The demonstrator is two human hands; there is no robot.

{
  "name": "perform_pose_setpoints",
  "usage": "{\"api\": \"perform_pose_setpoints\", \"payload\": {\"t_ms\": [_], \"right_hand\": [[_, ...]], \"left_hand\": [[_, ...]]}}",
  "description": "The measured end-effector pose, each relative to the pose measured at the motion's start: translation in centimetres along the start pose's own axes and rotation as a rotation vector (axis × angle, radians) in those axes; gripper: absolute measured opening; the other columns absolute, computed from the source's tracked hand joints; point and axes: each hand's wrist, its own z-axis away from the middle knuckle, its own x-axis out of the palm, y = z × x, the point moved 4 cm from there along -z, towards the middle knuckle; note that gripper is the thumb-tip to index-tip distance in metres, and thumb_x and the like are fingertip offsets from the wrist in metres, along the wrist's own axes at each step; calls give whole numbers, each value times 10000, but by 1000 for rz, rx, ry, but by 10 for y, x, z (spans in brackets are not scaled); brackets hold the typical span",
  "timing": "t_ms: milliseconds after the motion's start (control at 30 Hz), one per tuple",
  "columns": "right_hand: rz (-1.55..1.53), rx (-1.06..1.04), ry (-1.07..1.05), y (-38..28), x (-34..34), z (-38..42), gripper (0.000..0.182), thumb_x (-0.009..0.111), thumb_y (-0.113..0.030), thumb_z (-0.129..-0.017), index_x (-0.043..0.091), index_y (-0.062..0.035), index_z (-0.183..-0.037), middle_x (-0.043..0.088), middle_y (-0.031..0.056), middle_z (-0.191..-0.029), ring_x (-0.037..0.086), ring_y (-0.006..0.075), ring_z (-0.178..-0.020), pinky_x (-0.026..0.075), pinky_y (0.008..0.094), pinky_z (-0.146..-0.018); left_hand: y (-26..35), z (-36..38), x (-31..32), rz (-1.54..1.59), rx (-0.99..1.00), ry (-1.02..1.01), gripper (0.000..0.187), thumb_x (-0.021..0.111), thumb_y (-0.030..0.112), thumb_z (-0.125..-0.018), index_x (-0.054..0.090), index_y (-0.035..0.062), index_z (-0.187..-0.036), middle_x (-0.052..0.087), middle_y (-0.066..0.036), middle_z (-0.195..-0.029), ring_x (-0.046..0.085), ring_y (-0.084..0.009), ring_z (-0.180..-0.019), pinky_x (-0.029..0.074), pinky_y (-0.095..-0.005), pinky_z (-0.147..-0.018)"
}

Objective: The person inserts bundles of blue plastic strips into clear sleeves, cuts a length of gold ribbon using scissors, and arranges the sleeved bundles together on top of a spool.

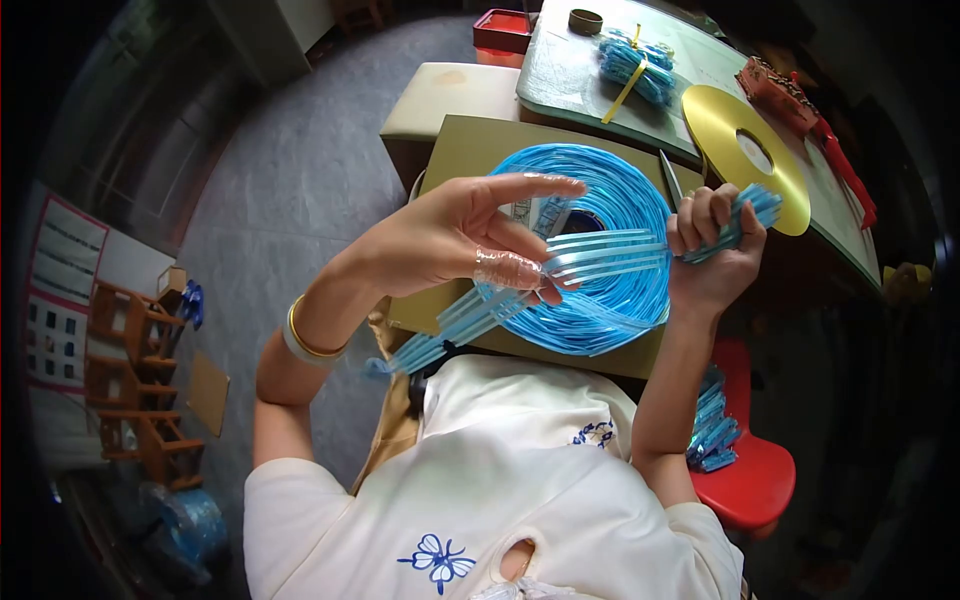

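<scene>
Several flat, shiny light-blue ribbon strands (610, 258) stretch between my two hands. My right hand (715, 240) is closed in a fist round a gathered bundle of them, whose folded ends (762, 205) stick out above. My left hand (470, 240) has its index finger stretched out, while thumb and lower fingers pinch the strands. Clear tape wraps that thumb and index fingertip. Past the left hand, the loose strand tails (430, 345) hang down to the left. Beneath both hands lies a large coil of blue ribbon (640, 205), partly hidden by them.
The coil rests on a brown box top (465, 150). Behind stands a table (560, 60) with tied blue bundles (640, 72), a gold ribbon reel (700, 120) and scissors (671, 180). More bundles (712, 430) lie on a red chair (755, 480). Wooden stools (150, 350) stand at left.
</scene>
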Motion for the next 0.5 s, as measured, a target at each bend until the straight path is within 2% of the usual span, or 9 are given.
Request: {"api": "perform_pose_setpoints", "payload": {"t_ms": [67, 233, 400, 467, 500], "right_hand": [[86, 1, 80, 3, -1, 0, 252, 288, -257, -888, 389, -124, -700, 282, -25, -519, 213, 58, -409, 182, 215, -375], [184, -20, 87, 4, 1, -1, 262, 284, -272, -882, 391, -130, -690, 285, -34, -513, 204, 48, -412, 180, 206, -381], [378, 9, 154, 6, 5, 0, 263, 328, -295, -868, 412, -133, -678, 291, -53, -502, 202, 32, -407, 169, 198, -379], [449, 155, 175, 15, 5, 2, 260, 376, -313, -850, 454, -128, -684, 312, -64, -496, 210, 17, -401, 162, 187, -376], [450, 154, 175, 18, 6, 3, 260, 376, -313, -850, 454, -128, -684, 312, -64, -496, 210, 17, -401, 162, 187, -376]], "left_hand": [[10, -4, 2, -90, 51, -19, 767, 688, -35, -680, 286, 11, -1332, 649, -186, -882, 661, -230, -756, 561, -292, -666], [25, -10, 10, -37, 39, -126, 800, 714, -42, -640, 309, 24, -1327, 652, -178, -873, 662, -210, -747, 560, -267, -658], [32, -15, 10, -215, 200, -40, 790, 724, -43, -623, 348, 38, -1313, 655, -168, -875, 661, -190, -738, 560, -257, -654], [31, -18, 12, -191, 215, -37, 777, 728, -40, -621, 364, 38, -1303, 657, -162, -873, 661, -187, -735, 559, -254, -657], [30, -20, 13, -167, 232, -35, 764, 731, -38, -620, 380, 39, -1293, 658, -157, -872, 661, -183, -733, 558, -251, -659]]}}
